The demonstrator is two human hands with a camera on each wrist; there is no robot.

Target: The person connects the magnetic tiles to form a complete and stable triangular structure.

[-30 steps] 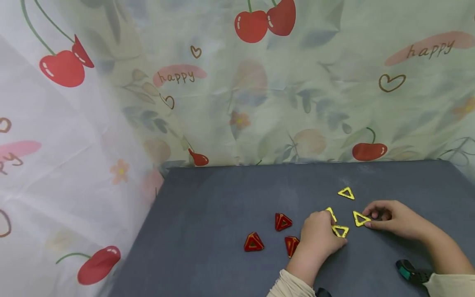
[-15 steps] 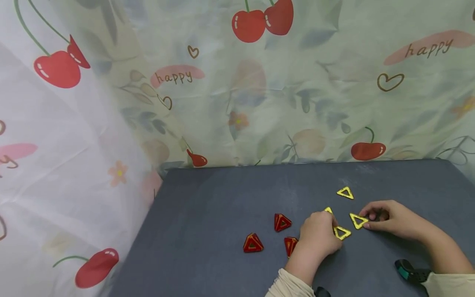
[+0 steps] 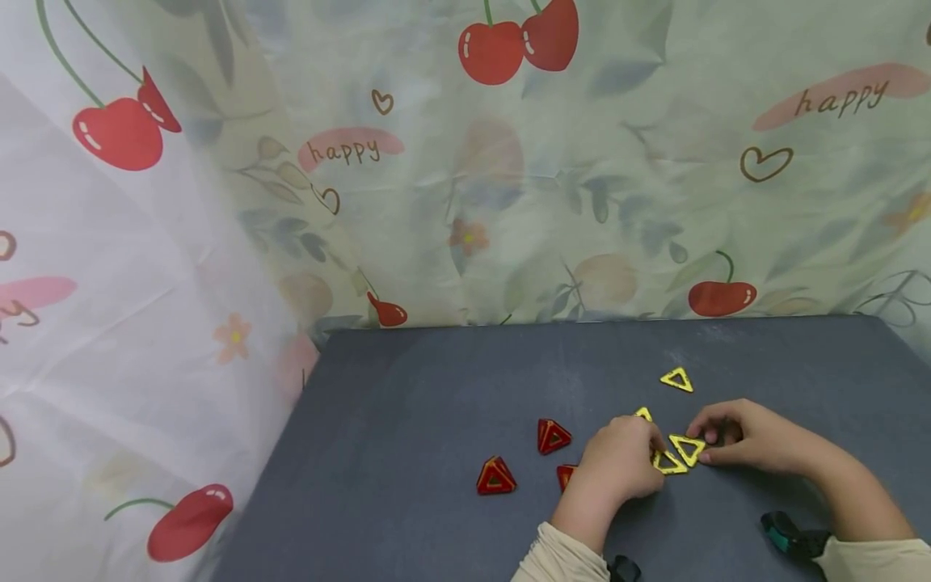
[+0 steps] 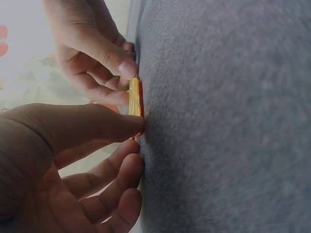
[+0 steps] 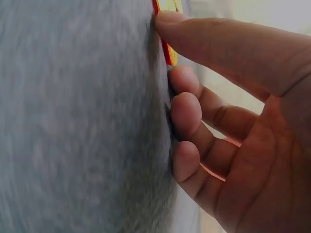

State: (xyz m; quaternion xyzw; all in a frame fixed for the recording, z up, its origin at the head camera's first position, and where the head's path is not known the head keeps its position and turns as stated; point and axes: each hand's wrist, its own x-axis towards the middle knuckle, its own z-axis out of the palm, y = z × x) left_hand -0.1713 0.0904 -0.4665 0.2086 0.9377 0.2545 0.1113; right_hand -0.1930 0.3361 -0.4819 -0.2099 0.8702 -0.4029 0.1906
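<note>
In the head view my left hand (image 3: pixel 618 461) pinches a yellow triangular magnetic tile (image 3: pixel 673 471) at its left side, low over the table. My right hand (image 3: pixel 760 436) grips a second yellow triangular tile (image 3: pixel 687 439) between thumb and fingers. The two tiles lie side by side, edges right at each other. Behind my left fingers another yellow tile (image 3: pixel 643 413) is partly hidden. The left wrist view shows a thin yellow tile edge (image 4: pixel 134 97) between both hands, with a red edge beside it. My right thumb (image 5: pixel 194 36) presses on a red-and-yellow tile edge (image 5: pixel 170 54) in the right wrist view.
A loose yellow triangle (image 3: pixel 676 385) lies farther back on the dark grey table (image 3: pixel 407 404). Left of my hands stand small red pyramids (image 3: pixel 497 478) (image 3: pixel 554 437), with one more red piece (image 3: pixel 565 477) partly behind my left wrist. A cherry-printed cloth (image 3: pixel 436 242) borders the table.
My right hand has moved left and nearer with its tile, bringing it against the tile at my left hand. My left hand has shifted only slightly; the red pyramids stay put.
</note>
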